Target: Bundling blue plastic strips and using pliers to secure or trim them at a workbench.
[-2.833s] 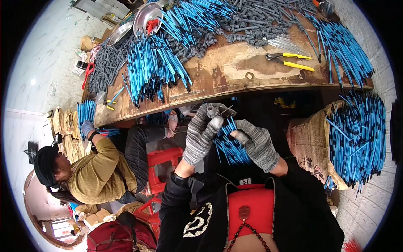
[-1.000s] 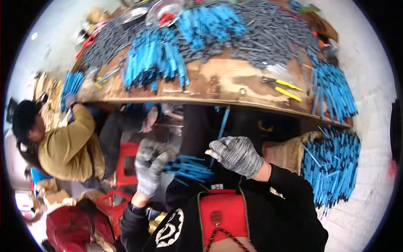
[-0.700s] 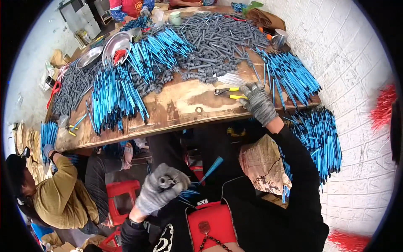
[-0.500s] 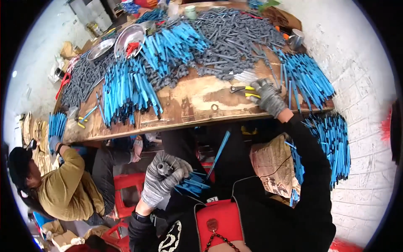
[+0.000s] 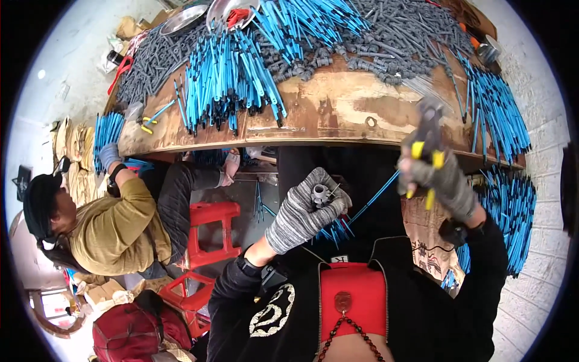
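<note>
Over my lap, my left hand point(image 5: 295, 217) in a striped grey glove is closed around a grey plastic fitting point(image 5: 321, 193) with a round open end facing up. A thin pin or wire seems to stick out beside it. My right hand point(image 5: 443, 184), gloved too and smeared by motion, grips yellow-and-black handled pliers point(image 5: 430, 142) in front of the table edge, their dark jaws pointing up. Slim blue rods point(image 5: 336, 231) lie on my lap below the left hand, and a longer blue rod point(image 5: 375, 196) slants up to the right.
On the wooden table point(image 5: 313, 114) lie bundles of blue rods point(image 5: 226, 84), a heap of grey plastic parts point(image 5: 398, 36) and thin clear rods point(image 5: 422, 87). A co-worker point(image 5: 114, 223) sits at left beside red stools point(image 5: 211, 232). A paper sack point(image 5: 422, 235) stands at right.
The right hand has lifted the pliers off the table and brought them nearer to me. My view has shifted left and down. The left hand still holds the grey fitting.
</note>
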The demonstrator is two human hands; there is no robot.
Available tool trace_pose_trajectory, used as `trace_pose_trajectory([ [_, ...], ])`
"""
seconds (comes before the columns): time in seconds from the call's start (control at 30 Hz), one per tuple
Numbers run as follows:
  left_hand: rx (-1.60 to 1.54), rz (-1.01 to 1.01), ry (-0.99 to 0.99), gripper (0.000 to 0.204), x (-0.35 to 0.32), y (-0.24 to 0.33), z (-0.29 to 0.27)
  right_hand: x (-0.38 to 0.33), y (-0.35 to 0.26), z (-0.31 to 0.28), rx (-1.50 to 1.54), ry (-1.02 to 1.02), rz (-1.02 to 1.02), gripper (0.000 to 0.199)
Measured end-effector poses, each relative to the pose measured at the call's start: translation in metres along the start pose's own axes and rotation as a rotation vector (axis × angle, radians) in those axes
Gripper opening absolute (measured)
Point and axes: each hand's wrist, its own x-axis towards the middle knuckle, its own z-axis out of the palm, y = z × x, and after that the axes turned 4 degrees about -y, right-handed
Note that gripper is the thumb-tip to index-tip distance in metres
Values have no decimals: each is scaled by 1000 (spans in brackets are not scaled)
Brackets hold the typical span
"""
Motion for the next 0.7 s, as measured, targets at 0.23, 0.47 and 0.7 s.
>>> trace_pose_trajectory([
  [0.23, 309, 161, 80, 21, -3, 2, 7, 28, 21, 80, -605, 135, -466, 25],
  [0.47, 160, 70, 128, 22, -3, -5, 2, 34, 34, 79, -582, 122, -280, 27],
  [0.7, 209, 77, 127, 18, 7, 4, 1, 27, 27, 80, -639, 212, -313, 17],
])
